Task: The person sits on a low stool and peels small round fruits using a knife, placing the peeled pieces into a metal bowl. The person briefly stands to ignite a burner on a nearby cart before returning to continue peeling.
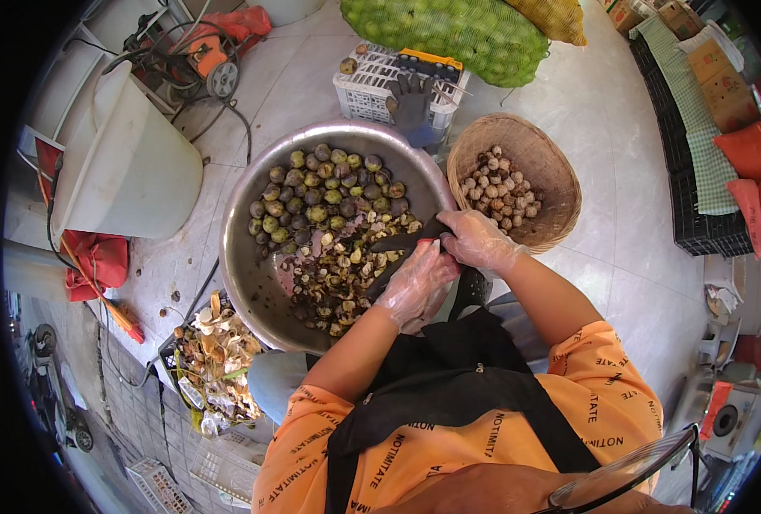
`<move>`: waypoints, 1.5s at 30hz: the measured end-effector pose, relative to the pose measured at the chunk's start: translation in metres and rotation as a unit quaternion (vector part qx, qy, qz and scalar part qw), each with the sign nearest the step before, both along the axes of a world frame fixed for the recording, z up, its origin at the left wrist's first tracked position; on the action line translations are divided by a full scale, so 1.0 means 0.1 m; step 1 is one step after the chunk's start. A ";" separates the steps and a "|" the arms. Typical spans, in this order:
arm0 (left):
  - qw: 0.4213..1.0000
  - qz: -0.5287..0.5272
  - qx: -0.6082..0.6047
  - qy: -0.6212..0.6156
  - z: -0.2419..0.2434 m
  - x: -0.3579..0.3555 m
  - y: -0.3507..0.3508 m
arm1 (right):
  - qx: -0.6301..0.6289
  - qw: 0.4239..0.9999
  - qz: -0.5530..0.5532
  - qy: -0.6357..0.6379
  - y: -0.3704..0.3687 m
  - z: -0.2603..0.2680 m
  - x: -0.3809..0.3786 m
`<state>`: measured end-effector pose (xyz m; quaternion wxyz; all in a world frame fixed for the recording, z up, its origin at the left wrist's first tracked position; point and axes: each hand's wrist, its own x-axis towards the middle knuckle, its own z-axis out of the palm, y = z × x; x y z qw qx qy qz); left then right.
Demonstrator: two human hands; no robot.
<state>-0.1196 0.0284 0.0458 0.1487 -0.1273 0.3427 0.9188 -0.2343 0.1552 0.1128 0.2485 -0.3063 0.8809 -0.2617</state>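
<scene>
My left hand (419, 286) and my right hand (480, 241), both in thin clear plastic gloves, meet over the right rim of a large metal basin (252, 321). Between them they hold a dark work glove (396, 243) with a red edge; its fingers hang over the basin, and its exact fit against my left hand is hidden. Green and dark walnuts in husks (319, 193) fill the basin's far part. Broken husk pieces (335, 276) lie nearer me. Right of the basin, a wicker basket (560, 199) holds pale shelled-out walnuts (496, 186).
A white plastic crate (361, 96) beyond the basin carries another dark glove (411, 106) and a yellow-black toy truck (429, 64). Behind it lies a green mesh sack (445, 38). A white tub (143, 167) stands left; a crate of husks and scraps (216, 366) is lower left.
</scene>
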 end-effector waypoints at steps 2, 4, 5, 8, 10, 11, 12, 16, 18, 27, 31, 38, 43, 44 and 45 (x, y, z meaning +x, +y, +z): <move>0.999 0.009 0.012 -0.048 0.10 0.06 -0.10 | -0.034 0.997 0.053 -0.043 -0.07 -0.09 -0.08; 0.992 -0.049 -0.110 0.039 0.19 0.16 -0.27 | -0.007 0.998 0.054 -0.016 -0.18 -0.16 -0.14; 0.978 -0.078 -0.175 0.082 0.23 0.23 -0.36 | 0.035 0.998 0.048 -0.018 -0.24 -0.18 -0.19; 0.987 -0.074 -0.139 0.042 0.29 0.49 -0.72 | 0.048 0.993 0.067 0.089 -0.41 -0.12 -0.63; 0.984 -0.043 -0.170 0.014 0.28 0.61 -0.96 | -0.059 0.996 -0.046 -0.041 -0.49 0.03 -1.08; 0.977 -0.012 -0.214 -0.014 0.26 0.66 -1.05 | -0.111 0.992 -0.057 -0.006 -0.54 0.12 -1.33; 0.973 0.012 -0.226 -0.047 0.23 0.66 -1.12 | -0.192 0.966 -0.146 -0.091 -0.64 0.19 -1.59; 0.981 0.066 -0.178 -0.037 0.17 0.64 -1.23 | -0.377 0.879 -0.291 -0.038 -0.89 0.54 -2.54; 0.979 0.074 -0.182 -0.056 0.16 0.61 -1.27 | -0.386 0.859 -0.336 -0.032 -0.94 0.45 -2.83; 0.955 0.148 -0.197 -0.163 -0.29 0.52 -1.69 | -0.106 0.926 -0.359 -0.038 -0.60 -0.90 -3.62; 0.919 0.197 -0.209 -0.269 -0.24 0.38 -1.82 | -0.219 0.914 -0.341 -0.026 -0.23 -0.81 -3.39; 0.898 0.091 -0.334 -0.273 1.04 0.12 -1.70 | 0.288 0.940 -0.063 0.171 1.09 -0.44 -2.31; 0.808 0.006 -0.559 -0.188 2.47 -0.08 -1.79 | 0.408 0.904 -0.058 -0.117 2.36 0.25 -0.81; 0.765 -0.057 -0.621 -0.160 2.75 -0.11 -1.87 | 0.396 0.896 -0.138 -0.145 2.54 0.46 -0.48; 0.782 -0.042 -0.604 -0.149 2.96 -0.11 -1.89 | 0.385 0.891 -0.180 -0.160 2.69 0.70 -0.20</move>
